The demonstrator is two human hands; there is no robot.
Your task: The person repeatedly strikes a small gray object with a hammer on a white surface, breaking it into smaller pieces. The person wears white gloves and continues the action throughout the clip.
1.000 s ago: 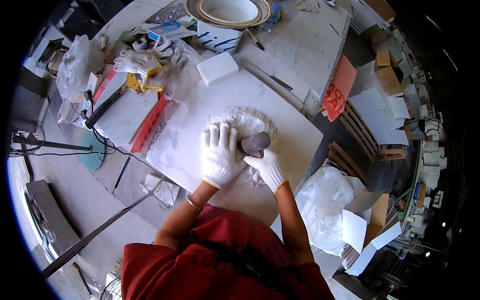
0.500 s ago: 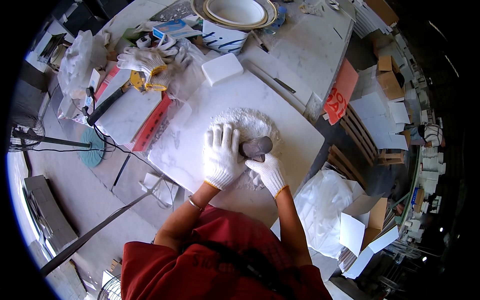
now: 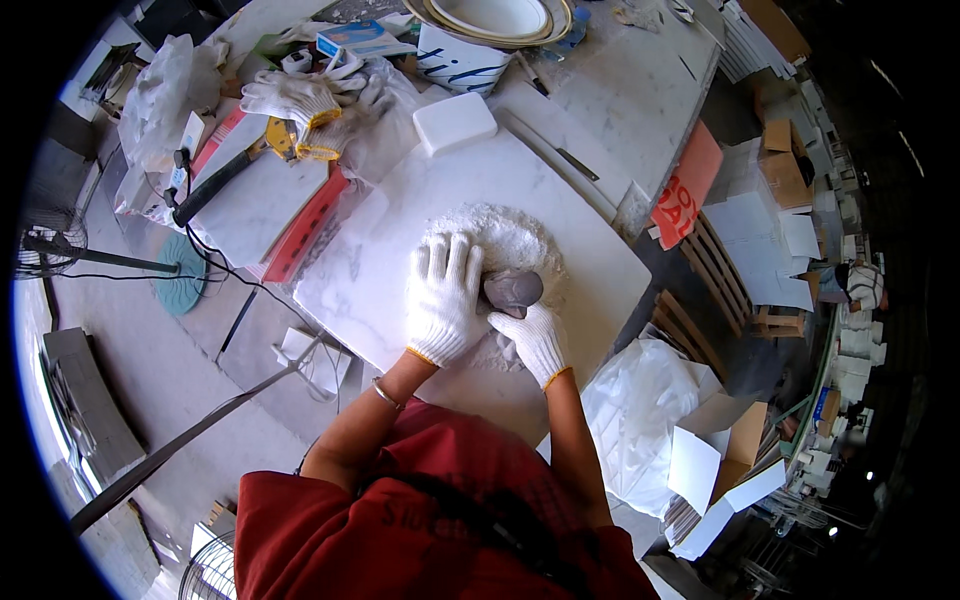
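Note:
White knitted gloves with yellow cuffs cover both hands. My left hand (image 3: 443, 298) lies with its fingers stretched out over the near left side of a patch of white powder (image 3: 500, 231). In my right hand (image 3: 532, 338) is a dark grey, round-ended block (image 3: 516, 290), with the thumb along its near side. The block sits low over the powder beside my left hand; its underside is hidden. Powder and block are on a pale marble slab (image 3: 370, 250). Beneath both hands the surface is covered and cannot be seen.
A white rectangular block (image 3: 455, 123) lies at the slab's far edge. Spare gloves (image 3: 290, 97) and a yellow-and-black angled tool (image 3: 283, 138) lie far left. Stacked bowls (image 3: 490, 20) stand at the back. A white plastic bag (image 3: 640, 420) and open cartons (image 3: 740, 450) are at right.
The view has shifted slightly, so the table's things sit a little differently. The dark block is turned a little in my right hand. My left hand stays spread in the same place.

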